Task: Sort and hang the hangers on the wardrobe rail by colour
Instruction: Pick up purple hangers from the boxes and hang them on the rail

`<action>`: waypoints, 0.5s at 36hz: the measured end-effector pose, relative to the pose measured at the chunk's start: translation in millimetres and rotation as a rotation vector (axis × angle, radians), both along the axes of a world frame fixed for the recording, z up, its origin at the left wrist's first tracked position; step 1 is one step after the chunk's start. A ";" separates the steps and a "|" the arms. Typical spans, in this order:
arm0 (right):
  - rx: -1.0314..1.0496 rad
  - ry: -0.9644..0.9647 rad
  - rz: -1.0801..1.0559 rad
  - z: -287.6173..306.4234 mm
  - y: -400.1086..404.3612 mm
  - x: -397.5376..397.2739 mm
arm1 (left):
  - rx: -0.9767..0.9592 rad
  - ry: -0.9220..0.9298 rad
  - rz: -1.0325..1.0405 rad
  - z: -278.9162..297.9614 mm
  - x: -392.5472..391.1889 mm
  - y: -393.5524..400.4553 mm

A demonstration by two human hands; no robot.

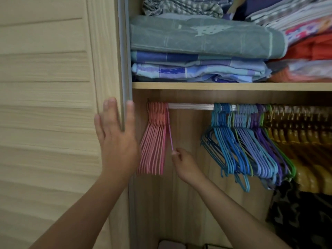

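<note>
A silver wardrobe rail (190,106) runs under a wooden shelf. At its left end hangs a tight bunch of pink hangers (154,141). One pink hanger (169,130) hangs at the right of that bunch, and my right hand (185,165) pinches its lower end. My left hand (116,141) lies flat with straight fingers against the edge of the wardrobe door (124,87). Further right on the rail hang blue hangers (226,146), then purple hangers (258,144), a few green hangers (289,162) and yellow-brown hangers (305,141).
The wooden shelf (215,86) above the rail carries stacks of folded cloth (197,36). The pale slatted door (45,105) fills the left. A dark patterned garment (301,216) hangs at the lower right. A stretch of bare rail separates the pink and blue hangers.
</note>
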State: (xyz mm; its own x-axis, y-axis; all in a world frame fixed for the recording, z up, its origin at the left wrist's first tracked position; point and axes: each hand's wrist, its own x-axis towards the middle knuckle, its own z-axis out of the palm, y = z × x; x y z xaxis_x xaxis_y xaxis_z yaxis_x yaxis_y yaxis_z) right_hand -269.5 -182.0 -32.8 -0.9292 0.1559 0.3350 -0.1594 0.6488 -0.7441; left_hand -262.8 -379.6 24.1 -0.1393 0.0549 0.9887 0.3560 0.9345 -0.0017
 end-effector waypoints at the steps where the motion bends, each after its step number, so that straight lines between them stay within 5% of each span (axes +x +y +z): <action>1: 0.016 0.024 -0.014 -3.1 5.6 15.0 | -0.122 0.054 0.030 -8.0 0.9 -0.7; 6: 0.105 0.167 -0.183 -28.0 62.4 93.3 | -0.482 -0.049 0.110 -41.2 13.0 9.2; 18: 0.379 0.342 -0.695 -38.6 179.1 173.7 | -0.461 -0.059 0.017 -34.6 9.1 20.8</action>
